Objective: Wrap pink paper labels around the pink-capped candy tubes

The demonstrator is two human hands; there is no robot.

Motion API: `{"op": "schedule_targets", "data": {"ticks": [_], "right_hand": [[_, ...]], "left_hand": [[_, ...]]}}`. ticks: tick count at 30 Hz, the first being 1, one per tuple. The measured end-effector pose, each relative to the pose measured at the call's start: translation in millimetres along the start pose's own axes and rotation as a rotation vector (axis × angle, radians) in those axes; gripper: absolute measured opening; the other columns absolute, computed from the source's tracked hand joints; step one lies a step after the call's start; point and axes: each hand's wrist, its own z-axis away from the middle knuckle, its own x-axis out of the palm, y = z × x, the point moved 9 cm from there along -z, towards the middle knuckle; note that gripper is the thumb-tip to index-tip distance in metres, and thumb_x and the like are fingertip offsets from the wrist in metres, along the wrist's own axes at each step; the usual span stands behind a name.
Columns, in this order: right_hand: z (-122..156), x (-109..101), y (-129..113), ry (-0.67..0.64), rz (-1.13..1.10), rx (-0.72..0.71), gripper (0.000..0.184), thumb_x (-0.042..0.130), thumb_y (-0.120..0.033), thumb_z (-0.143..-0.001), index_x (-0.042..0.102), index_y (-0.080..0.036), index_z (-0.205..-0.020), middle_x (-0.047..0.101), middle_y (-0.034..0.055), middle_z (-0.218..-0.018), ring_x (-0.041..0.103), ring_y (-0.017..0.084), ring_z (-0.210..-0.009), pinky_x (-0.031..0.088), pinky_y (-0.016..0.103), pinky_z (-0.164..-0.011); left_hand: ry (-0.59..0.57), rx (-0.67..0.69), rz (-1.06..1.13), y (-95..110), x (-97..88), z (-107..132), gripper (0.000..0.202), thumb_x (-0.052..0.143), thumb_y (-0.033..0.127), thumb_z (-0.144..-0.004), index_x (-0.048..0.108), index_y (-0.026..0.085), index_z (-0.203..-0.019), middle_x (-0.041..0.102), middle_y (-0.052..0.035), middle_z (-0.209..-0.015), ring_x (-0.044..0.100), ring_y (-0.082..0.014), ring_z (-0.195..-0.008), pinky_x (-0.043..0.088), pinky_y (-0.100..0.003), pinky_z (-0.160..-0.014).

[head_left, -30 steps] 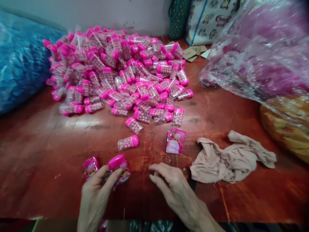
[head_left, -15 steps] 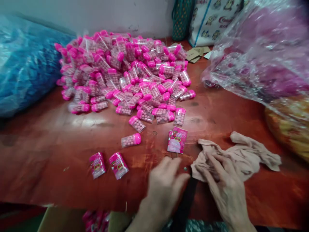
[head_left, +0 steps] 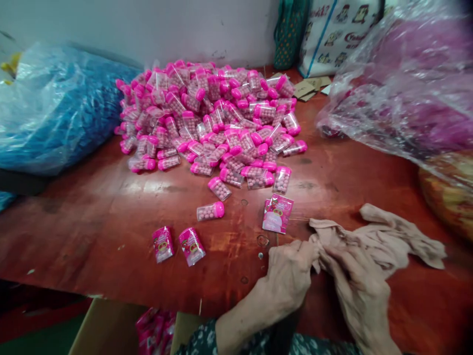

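Observation:
A crumpled beige cloth (head_left: 391,241) lies on the red-brown table at the right. My left hand (head_left: 291,271) is closed on its left edge, fingertips pinching the fabric. Against it, my right hand (head_left: 360,281) has curled fingers gripping the same cloth. Just beyond my left hand lies a small stack of pink printed labels (head_left: 278,214). Two labelled pink packs, a left one (head_left: 162,244) and a right one (head_left: 192,246), lie further left. One clear container of pink balls with a pink cap (head_left: 210,211) rests alone behind them.
A large heap of pink-capped containers (head_left: 207,113) covers the table's back middle. A blue-filled plastic bag (head_left: 62,118) stands left; a clear bag with pink contents (head_left: 406,93) stands right. Below the front edge is a cardboard box (head_left: 107,325) holding pink packs.
My left hand has moved right from bare table to the cloth and closed on its edge. My right hand's fingers have curled into the cloth. The view has shifted slightly.

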Motion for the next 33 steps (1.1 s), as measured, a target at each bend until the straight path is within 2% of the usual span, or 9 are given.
{"op": "schedule_targets", "data": {"ticks": [6, 10, 13, 15, 17, 20, 26, 29, 33], "right_hand": [[-11, 5, 1, -0.026, -0.020, 0.108, 0.030, 0.042, -0.038, -0.089, 0.057, -0.019, -0.072, 0.055, 0.0042, -0.068, 0.050, 0.021, -0.067, 0.040, 0.035, -0.065], [-19, -3, 1, -0.025, -0.122, 0.221, 0.034, 0.036, -0.035, -0.092, 0.054, -0.019, -0.069, 0.054, 0.0035, -0.069, 0.050, 0.020, -0.067, 0.039, 0.033, -0.065], [-35, -8, -17, 0.081, -0.129, 0.239, 0.027, 0.041, -0.038, -0.090, 0.057, -0.019, -0.080, 0.058, 0.0062, -0.080, 0.053, 0.022, -0.078, 0.040, 0.035, -0.071], [-48, 6, -35, 0.051, -0.017, 0.201, 0.026, 0.048, -0.042, -0.086, 0.058, -0.019, -0.079, 0.059, 0.0084, -0.080, 0.052, 0.025, -0.080, 0.039, 0.038, -0.073], [-56, 20, -52, 0.078, 0.045, 0.123, 0.025, 0.048, -0.038, -0.087, 0.056, -0.017, -0.076, 0.057, 0.0080, -0.074, 0.050, 0.023, -0.072, 0.039, 0.038, -0.069], [-56, 33, -66, 0.156, 0.006, -0.007, 0.016, 0.043, -0.026, -0.090, 0.054, -0.015, -0.090, 0.059, 0.0102, -0.085, 0.051, 0.023, -0.079, 0.038, 0.042, -0.077], [-45, 36, -54, 0.163, -0.058, -0.029, 0.014, 0.038, -0.019, -0.090, 0.051, -0.016, -0.095, 0.058, 0.0075, -0.080, 0.051, 0.022, -0.077, 0.040, 0.043, -0.077], [-40, 33, -53, 0.135, -0.106, -0.045, 0.021, 0.035, -0.018, -0.091, 0.048, -0.017, -0.108, 0.059, 0.0096, -0.096, 0.052, 0.024, -0.093, 0.038, 0.048, -0.086], [-35, 31, -54, 0.114, -0.165, -0.062, 0.032, 0.037, -0.019, -0.090, 0.038, -0.016, -0.122, 0.055, 0.0115, -0.111, 0.048, 0.026, -0.108, 0.032, 0.054, -0.095]], "left_hand": [[0.111, -0.003, 0.000, -4, -7.1, -4, 0.032, 0.037, 0.029, -0.090, 0.052, 0.019, -0.065, 0.053, 0.0003, -0.054, 0.045, -0.0123, -0.047, 0.022, -0.028, -0.046], [0.308, -0.038, 0.091, -21, -40.5, 7, 0.041, 0.040, 0.035, -0.089, 0.045, 0.019, -0.051, 0.045, 0.0014, -0.049, 0.041, -0.0110, -0.045, 0.027, -0.025, -0.047], [0.468, -0.137, 0.152, -44, -73.3, 12, 0.032, 0.039, 0.028, -0.089, 0.053, 0.017, -0.062, 0.050, 0.0000, -0.058, 0.047, -0.0124, -0.055, 0.034, -0.024, -0.054], [0.508, -0.203, 0.182, -57, -85.1, 7, 0.019, 0.042, 0.025, -0.087, 0.058, 0.017, -0.079, 0.056, -0.0021, -0.071, 0.053, -0.0143, -0.065, 0.039, -0.025, -0.062], [0.483, -0.239, 0.208, -67, -85.4, -3, 0.015, 0.046, 0.023, -0.085, 0.058, 0.017, -0.092, 0.058, -0.0039, -0.081, 0.055, -0.0164, -0.072, 0.041, -0.028, -0.067], [0.408, -0.223, 0.229, -71, -74.6, -16, 0.013, 0.049, 0.019, -0.081, 0.059, 0.017, -0.089, 0.056, -0.0033, -0.081, 0.054, -0.0162, -0.067, 0.042, -0.030, -0.064], [0.429, -0.275, 0.386, -85, -65.1, -9, 0.023, 0.055, 0.028, -0.078, 0.056, 0.016, -0.098, 0.055, -0.0010, -0.076, 0.052, -0.0130, -0.058, 0.045, -0.027, -0.057], [0.461, -0.311, 0.492, -91, -65.0, -6, 0.026, 0.058, 0.031, -0.076, 0.057, 0.016, -0.098, 0.055, -0.0008, -0.077, 0.053, -0.0130, -0.061, 0.046, -0.026, -0.058], [0.460, -0.230, 0.354, -79, -67.9, -9, 0.022, 0.057, 0.025, -0.078, 0.060, 0.018, -0.098, 0.050, 0.0010, -0.077, 0.049, -0.0106, -0.058, 0.043, -0.025, -0.058]]}}
